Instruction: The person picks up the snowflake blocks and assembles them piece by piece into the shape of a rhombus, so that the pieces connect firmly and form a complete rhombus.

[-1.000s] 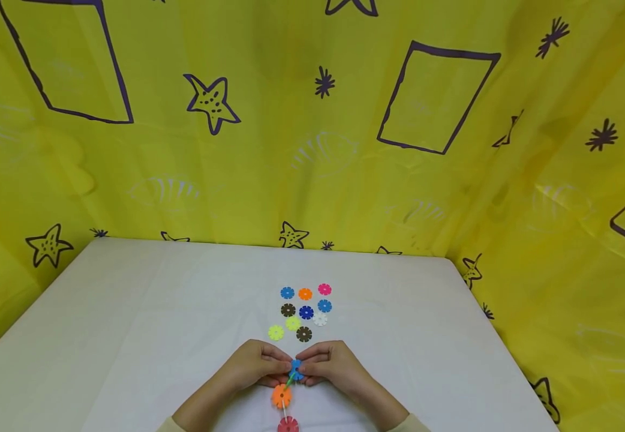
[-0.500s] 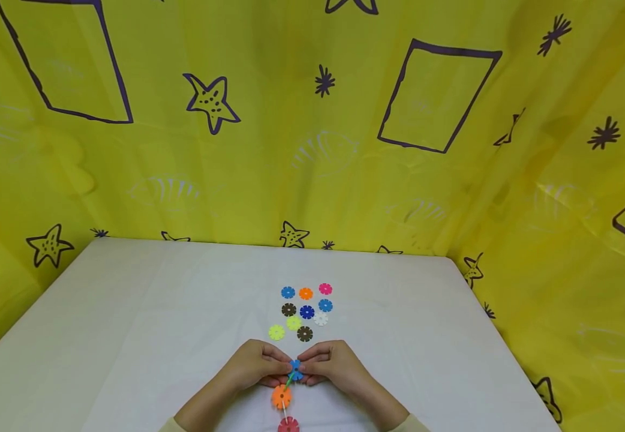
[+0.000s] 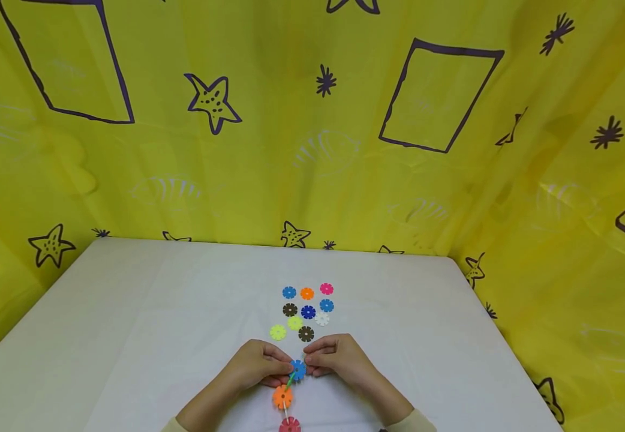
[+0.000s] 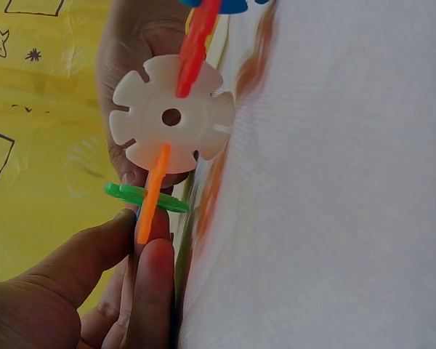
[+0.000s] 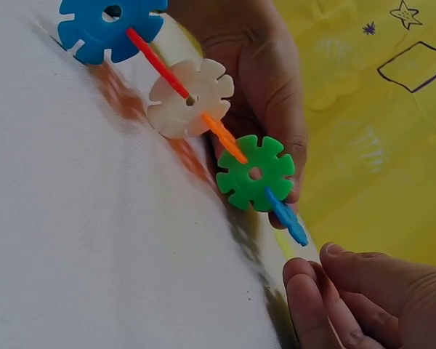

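Observation:
A chain of notched plastic snowflake discs runs toward the front edge of the head view. Its far end is a blue disc (image 3: 299, 372), followed by a green disc (image 5: 280, 166), an orange disc (image 3: 282, 397), a white disc (image 4: 142, 120) and a red disc (image 3: 290, 425). Another blue disc (image 5: 94, 33) follows in the right wrist view. My left hand (image 3: 258, 363) pinches the far blue disc between thumb and fingers. Just right of that disc is my right hand (image 3: 340, 359), fingers loosely bent, with nothing between thumb and fingertips.
Beyond the hands, several loose discs lie flat on the white table (image 3: 183, 300), among them a yellow disc (image 3: 278, 332), a brown disc (image 3: 306, 334) and a pink disc (image 3: 327, 289). A yellow patterned curtain (image 3: 269, 180) hangs behind the table and along its sides.
My right hand has let go of the blue disc and moved slightly right and away. The blue disc now faces the head camera more fully; my left hand keeps its hold.

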Motion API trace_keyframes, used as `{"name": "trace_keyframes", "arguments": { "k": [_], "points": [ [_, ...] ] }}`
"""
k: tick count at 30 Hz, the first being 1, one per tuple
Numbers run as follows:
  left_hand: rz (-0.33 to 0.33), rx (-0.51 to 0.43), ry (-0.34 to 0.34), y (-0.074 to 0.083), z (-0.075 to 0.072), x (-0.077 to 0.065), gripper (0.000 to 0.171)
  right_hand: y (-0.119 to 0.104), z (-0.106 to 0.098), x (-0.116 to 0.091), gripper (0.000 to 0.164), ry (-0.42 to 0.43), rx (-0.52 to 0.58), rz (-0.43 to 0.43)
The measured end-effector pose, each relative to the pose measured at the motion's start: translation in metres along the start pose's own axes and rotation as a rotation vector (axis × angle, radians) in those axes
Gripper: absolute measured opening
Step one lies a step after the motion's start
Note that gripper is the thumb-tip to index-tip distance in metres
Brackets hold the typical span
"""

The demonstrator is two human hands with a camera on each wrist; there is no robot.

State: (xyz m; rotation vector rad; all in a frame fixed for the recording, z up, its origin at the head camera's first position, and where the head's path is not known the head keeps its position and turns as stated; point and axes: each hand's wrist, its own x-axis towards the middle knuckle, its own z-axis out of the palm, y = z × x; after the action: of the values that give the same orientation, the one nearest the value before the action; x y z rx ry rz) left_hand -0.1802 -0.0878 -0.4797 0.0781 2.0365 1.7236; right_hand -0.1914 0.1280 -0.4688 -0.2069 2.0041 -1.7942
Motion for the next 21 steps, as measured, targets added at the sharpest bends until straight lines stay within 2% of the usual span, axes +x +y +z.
{"name": "trace_keyframes", "arguments": {
  "k": [11, 21],
  "points": [
    [0.008, -0.002, -0.003, 0.0, 0.0, 0.0, 0.017, -0.012, -0.015, 0.024, 0.028, 0.152, -0.145, -0.068],
    [0.014, -0.007, -0.012, 0.0, 0.0, 0.0, 0.018, -0.015, -0.016, 0.042, 0.024, 0.181, -0.379, -0.064]
  ]
}}
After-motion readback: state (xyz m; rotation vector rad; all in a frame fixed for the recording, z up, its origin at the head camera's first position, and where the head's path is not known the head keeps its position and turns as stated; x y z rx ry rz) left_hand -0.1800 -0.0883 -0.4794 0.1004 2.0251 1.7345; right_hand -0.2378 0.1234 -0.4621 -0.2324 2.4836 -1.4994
